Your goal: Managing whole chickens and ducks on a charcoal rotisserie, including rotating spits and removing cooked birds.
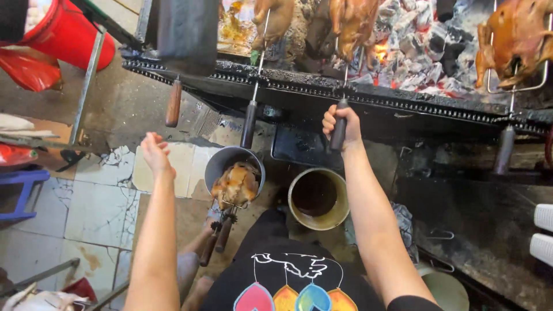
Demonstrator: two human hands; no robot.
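A red plastic bucket (69, 31) sits at upper left, above cracked floor tiles (92, 207). A grey metal pot (222, 164) holds a roasted bird on a skewer (235, 185). Beside it stands a cream bucket of dark liquid (318, 198). Ash-grey charcoal (415, 52) glows behind the grill rail. A blue stool (20, 193) stands at left.

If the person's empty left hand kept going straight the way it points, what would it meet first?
Probably the brown wooden spit handle hanging off the black grill's edge; the left hand points up toward it, though depth is unclear.
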